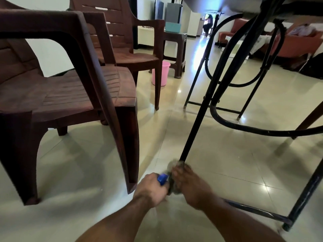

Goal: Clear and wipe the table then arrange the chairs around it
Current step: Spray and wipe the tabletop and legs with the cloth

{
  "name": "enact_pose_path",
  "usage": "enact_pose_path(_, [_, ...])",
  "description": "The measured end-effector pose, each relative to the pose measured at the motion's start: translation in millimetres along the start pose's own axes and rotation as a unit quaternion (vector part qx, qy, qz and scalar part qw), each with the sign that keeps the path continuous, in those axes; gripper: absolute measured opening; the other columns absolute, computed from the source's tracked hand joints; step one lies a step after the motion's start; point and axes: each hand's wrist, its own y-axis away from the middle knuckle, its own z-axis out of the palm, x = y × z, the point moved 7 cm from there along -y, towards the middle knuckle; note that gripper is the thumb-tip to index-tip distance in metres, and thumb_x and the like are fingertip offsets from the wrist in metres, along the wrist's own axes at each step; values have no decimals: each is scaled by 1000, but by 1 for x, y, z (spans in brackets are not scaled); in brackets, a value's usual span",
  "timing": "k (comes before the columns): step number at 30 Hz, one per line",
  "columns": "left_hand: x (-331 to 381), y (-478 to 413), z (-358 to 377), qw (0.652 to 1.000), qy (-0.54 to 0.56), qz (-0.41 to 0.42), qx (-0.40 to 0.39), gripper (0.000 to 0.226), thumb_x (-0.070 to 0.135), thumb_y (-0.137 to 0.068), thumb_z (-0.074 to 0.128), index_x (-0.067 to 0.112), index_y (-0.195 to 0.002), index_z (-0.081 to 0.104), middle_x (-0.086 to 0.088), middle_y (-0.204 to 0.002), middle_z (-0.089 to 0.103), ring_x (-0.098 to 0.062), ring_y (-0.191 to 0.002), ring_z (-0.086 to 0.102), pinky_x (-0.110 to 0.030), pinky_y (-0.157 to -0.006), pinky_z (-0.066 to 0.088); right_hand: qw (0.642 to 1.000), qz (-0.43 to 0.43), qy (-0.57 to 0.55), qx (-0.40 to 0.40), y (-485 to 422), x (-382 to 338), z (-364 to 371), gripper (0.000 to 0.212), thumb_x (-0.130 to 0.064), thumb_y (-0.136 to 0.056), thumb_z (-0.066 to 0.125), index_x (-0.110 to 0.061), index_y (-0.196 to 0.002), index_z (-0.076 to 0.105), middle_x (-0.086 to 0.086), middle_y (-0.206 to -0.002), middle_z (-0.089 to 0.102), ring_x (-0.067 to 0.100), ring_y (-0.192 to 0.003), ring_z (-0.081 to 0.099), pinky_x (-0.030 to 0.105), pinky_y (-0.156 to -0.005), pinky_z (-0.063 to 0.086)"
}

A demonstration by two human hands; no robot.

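Right hand (190, 186) around bunched grey cloth (172, 165)

Left hand (151, 189) grips blue object (162, 179) — right hand (189, 182) clutches cloth (172, 166).

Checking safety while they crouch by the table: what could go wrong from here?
The tabletop hangs overhead; rising quickly might bump the head. The right hand holds the cloth on the table leg; a hard push could shift the table. The left hand, gripping a blue item, could knock the chair beside it.
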Motion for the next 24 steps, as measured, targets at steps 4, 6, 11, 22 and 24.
enact_pose_path(4, [-9,-1,-8,1000,18,11,15,19,48,-89,60,29,-91,62,6,-86,68,-15,-82,66,-37,-84,57,987,-64,39,-144,20,-40,55,55,-23,-97,39,-10,-150,41,11,-157,38,25,-150,24,39,-123,6])
enact_pose_path(6, [-9,1,-12,1000,14,15,23,17,46,-89,61,30,-92,62,6,-88,68,-16,-82,66,-37,-84,57,997,29,12,-70,12,-25,42,52,-24,-99,29,-16,-145,51,8,-144,56,20,-142,40,43,-121,27])
enact_pose_path(11, [-4,6,-15,999,-1,23,25,22,47,-85,57,25,-87,62,3,-82,67,-20,-76,65,-35,-75,56,993,120,16,1,-9,-13,21,71,-10,-78,30,0,-148,39,14,-158,35,28,-149,26,44,-121,12])
enact_pose_path(22, [-11,13,-5,999,20,47,-3,22,48,-90,60,28,-100,65,7,-92,68,-14,-85,64,-33,-83,55,996,41,5,-81,29,-64,98,55,-27,-97,38,-19,-152,41,-1,-160,25,18,-150,24,27,-121,-17])
enact_pose_path(24, [-10,12,-4,999,12,52,-5,18,45,-92,61,28,-99,63,5,-91,67,-14,-82,62,-29,-78,51,996,85,3,-10,25,-54,89,58,-15,-92,35,-9,-148,43,11,-157,37,25,-149,27,35,-125,-1])
